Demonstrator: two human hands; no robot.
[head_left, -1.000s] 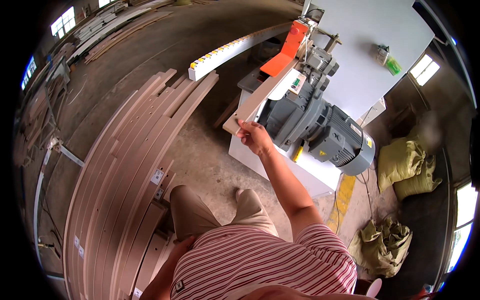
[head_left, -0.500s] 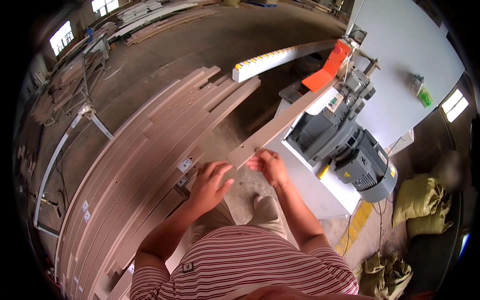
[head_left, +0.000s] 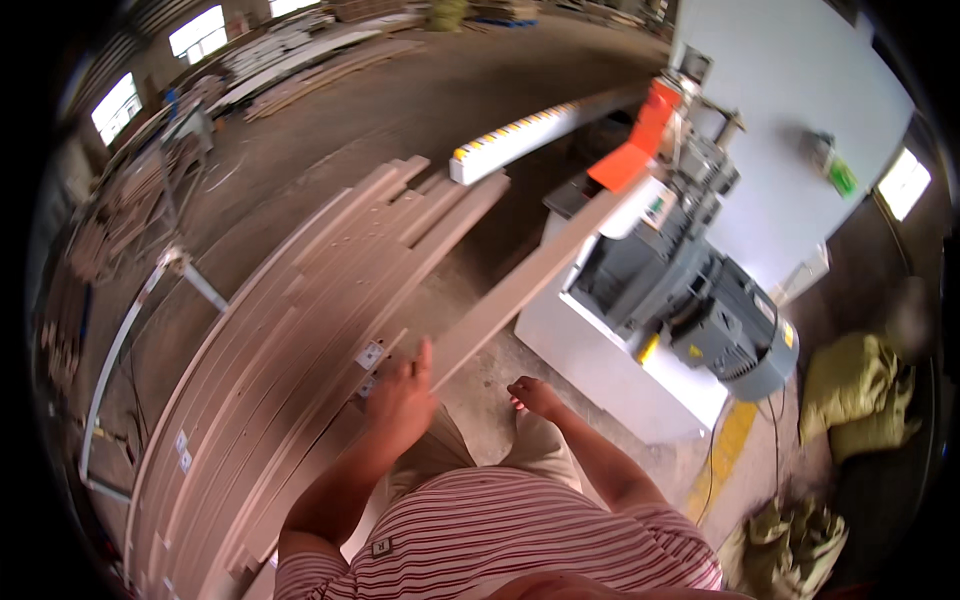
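A long wooden board is seen running diagonally from the centre of the frame up toward the upper right, where its far end lies at the grey woodworking machine; its near end is met by the left hand, just below the centre. The left hand is shown with fingers extended and loosely spread — the fingertips lie against the board's near end; whether it is gripped cannot be told. The right hand is positioned just right of centre, apart from the board, fingers curled downward and holding nothing visible. A stack of similar boards is laid across the left half of the frame, from the lower left up toward the centre top; an orange guard is mounted at the machine's top — a white-and-yellow fence rail extends left from it.
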